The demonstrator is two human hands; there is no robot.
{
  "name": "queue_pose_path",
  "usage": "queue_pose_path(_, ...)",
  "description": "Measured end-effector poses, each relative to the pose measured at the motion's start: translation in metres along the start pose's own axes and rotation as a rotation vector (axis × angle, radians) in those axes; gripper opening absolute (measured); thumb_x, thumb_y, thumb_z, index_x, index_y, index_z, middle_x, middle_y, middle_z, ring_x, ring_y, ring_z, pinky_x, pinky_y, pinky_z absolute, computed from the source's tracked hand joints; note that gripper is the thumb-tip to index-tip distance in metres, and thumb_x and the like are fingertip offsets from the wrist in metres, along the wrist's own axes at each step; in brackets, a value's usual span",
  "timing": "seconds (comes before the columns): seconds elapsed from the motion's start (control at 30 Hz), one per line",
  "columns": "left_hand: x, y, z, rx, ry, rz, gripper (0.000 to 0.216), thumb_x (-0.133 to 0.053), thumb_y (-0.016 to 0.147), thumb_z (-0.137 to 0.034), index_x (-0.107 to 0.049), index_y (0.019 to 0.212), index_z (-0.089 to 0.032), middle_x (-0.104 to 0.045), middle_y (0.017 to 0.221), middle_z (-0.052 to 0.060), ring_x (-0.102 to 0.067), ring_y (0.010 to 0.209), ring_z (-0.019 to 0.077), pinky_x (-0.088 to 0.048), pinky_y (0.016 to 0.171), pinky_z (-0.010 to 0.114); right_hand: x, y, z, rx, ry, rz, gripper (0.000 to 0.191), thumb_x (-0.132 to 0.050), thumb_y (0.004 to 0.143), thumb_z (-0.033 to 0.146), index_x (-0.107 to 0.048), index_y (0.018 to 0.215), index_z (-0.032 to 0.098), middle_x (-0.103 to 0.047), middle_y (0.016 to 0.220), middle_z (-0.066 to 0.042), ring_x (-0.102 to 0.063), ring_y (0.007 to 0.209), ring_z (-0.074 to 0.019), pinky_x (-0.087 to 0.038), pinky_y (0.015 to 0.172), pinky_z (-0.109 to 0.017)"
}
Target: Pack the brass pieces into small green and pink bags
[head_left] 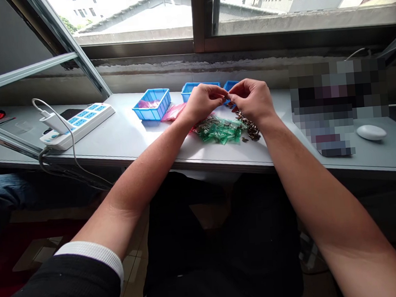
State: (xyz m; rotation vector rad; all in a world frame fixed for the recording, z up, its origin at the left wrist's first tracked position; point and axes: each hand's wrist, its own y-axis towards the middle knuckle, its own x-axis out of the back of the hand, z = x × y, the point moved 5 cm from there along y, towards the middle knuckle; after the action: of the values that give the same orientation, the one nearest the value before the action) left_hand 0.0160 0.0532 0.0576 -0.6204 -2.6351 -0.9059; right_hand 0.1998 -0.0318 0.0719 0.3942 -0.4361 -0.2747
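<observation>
My left hand (pixel 207 101) and my right hand (pixel 253 99) meet fingertip to fingertip over the desk, both closed in a pinch. Whatever lies between the fingers is too small to make out. Beneath them is a heap of small green plastic bags (pixel 222 130). To its right, partly behind my right hand, a pile of small bronze-coloured metal parts (pixel 250 128) spreads out. Pink plastic bags (pixel 173 112) lie behind my left wrist. Blue bins stand at the back: a left one (pixel 151 105) with pink bags inside, a middle one (pixel 193 88), and a right one (pixel 230 85) partly hidden by my hands.
On the left of the desk (pixel 125 140) lies a white power strip (pixel 89 120) with a charger and cable plugged in. A metal frame (pixel 73 48) slants up beside it. At right are a blurred-out area and a white oval object (pixel 371 132). Another person's leg (pixel 2 193) shows at left.
</observation>
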Motion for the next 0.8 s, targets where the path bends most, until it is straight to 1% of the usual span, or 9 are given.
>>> queue_pose_path(0.23,-0.001,0.0,0.002,-0.007,0.039,0.001,0.025,-0.096,0.098,-0.018,-0.099,0.123,-0.019,-0.1,0.123,0.013,-0.096,0.122,0.03,-0.079,0.117,0.047,-0.001,0.0,-0.002,-0.049,0.026,0.042,0.031,-0.11,0.096,0.033,-0.079,0.098,0.03,-0.089,0.096,-0.006,-0.092,0.097,-0.0309,-0.084,0.081,-0.048)
queue_pose_path(0.3,-0.001,0.001,0.003,-0.012,0.033,-0.008,0.033,-0.098,0.099,-0.022,-0.097,0.132,-0.018,-0.1,0.125,0.013,-0.096,0.123,0.0305,-0.079,0.119,0.048,-0.001,0.0,-0.002,-0.052,0.021,0.037,0.028,-0.108,0.096,0.029,-0.081,0.1,0.029,-0.091,0.098,-0.007,-0.092,0.096,-0.0311,-0.083,0.08,-0.049)
queue_pose_path(0.43,-0.001,0.004,0.008,0.003,-0.024,-0.029,0.057,-0.097,0.104,-0.026,-0.086,0.159,-0.019,-0.099,0.125,0.014,-0.097,0.124,0.0307,-0.077,0.12,0.048,-0.001,0.0,-0.002,-0.032,0.019,0.043,0.021,-0.103,0.097,0.024,-0.088,0.111,0.028,-0.092,0.103,-0.007,-0.09,0.092,-0.0296,-0.081,0.077,-0.049)
queue_pose_path(0.5,-0.001,0.006,0.01,0.01,-0.022,-0.037,0.058,-0.097,0.107,-0.031,-0.084,0.162,-0.019,-0.099,0.124,0.014,-0.097,0.122,0.0309,-0.077,0.118,0.048,-0.002,0.001,-0.001,-0.018,0.012,0.052,0.016,-0.102,0.099,0.027,-0.09,0.11,0.027,-0.093,0.103,-0.008,-0.089,0.092,-0.0289,-0.081,0.076,-0.048)
queue_pose_path(0.57,0.001,0.006,0.011,0.014,-0.003,-0.05,0.046,-0.096,0.11,-0.037,-0.088,0.152,-0.021,-0.098,0.119,0.012,-0.096,0.115,0.0298,-0.077,0.113,0.047,-0.001,0.001,-0.002,-0.008,0.005,0.035,0.017,-0.103,0.099,0.032,-0.09,0.108,0.027,-0.094,0.106,-0.008,-0.089,0.092,-0.0288,-0.081,0.076,-0.047)
queue_pose_path(0.63,0.002,0.004,0.008,0.005,0.021,-0.045,0.029,-0.092,0.114,-0.045,-0.094,0.132,-0.023,-0.097,0.114,0.01,-0.094,0.107,0.0268,-0.077,0.105,0.045,0.001,0.001,-0.001,0.001,0.004,-0.008,0.023,-0.108,0.096,0.037,-0.088,0.106,0.029,-0.094,0.107,-0.007,-0.089,0.093,-0.0289,-0.082,0.076,-0.047)
queue_pose_path(0.7,0.002,0.001,0.004,-0.011,0.043,-0.005,0.03,-0.089,0.118,-0.052,-0.096,0.115,-0.023,-0.096,0.108,0.01,-0.092,0.1,0.0247,-0.076,0.1,0.044,0.003,0.001,0.001,0.018,0.0,-0.038,0.029,-0.111,0.093,0.039,-0.085,0.102,0.031,-0.094,0.106,-0.007,-0.089,0.097,-0.0297,-0.083,0.078,-0.047)
queue_pose_path(0.73,0.001,0.0,0.001,-0.016,0.05,0.018,0.033,-0.089,0.118,-0.055,-0.096,0.111,-0.023,-0.096,0.106,0.01,-0.091,0.098,0.0244,-0.075,0.098,0.044,0.003,0.0,0.002,0.029,-0.003,-0.04,0.03,-0.112,0.092,0.039,-0.084,0.1,0.031,-0.093,0.106,-0.006,-0.089,0.099,-0.0302,-0.084,0.08,-0.047)
queue_pose_path(0.8,0.001,-0.002,0.0,-0.017,0.052,0.04,0.032,-0.093,0.115,-0.054,-0.098,0.112,-0.022,-0.096,0.105,0.011,-0.091,0.098,0.025,-0.076,0.097,0.044,0.001,-0.001,0.005,0.046,-0.004,-0.007,0.029,-0.111,0.093,0.037,-0.084,0.098,0.03,-0.093,0.107,-0.007,-0.09,0.104,-0.031,-0.085,0.084,-0.048)
